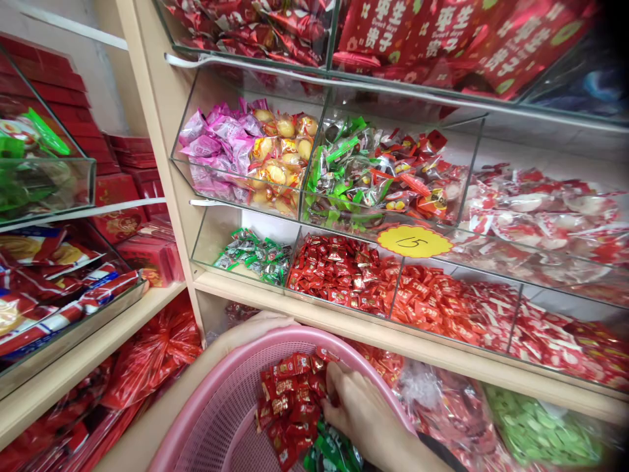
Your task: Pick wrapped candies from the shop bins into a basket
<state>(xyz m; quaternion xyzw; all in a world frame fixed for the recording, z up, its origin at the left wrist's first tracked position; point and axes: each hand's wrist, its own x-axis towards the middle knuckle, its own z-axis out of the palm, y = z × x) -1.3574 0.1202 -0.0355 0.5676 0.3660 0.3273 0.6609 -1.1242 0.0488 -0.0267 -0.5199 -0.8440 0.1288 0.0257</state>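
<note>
A pink plastic basket [170, 429] with perforated sides is in front of me, below the shelf edge. My left hand [258, 328] grips its far rim, fingers lying along the top. Inside lie red-wrapped candies [289, 400] in a heap, with green-wrapped candies [331, 449] at the near right. My right hand [361, 403] is down in the basket, fingers curled in against the red candies. What sits inside its grasp is partly hidden by the fingers.
Glass-fronted bins hold green candies [255, 255], red candies [339, 272] and orange-red candies [437, 298]. A wooden shelf edge [314, 314] runs just beyond the basket. A yellow price tag [415, 241] hangs above. Bagged goods [540, 426] lie below right; a side shelf [88, 344] stands left.
</note>
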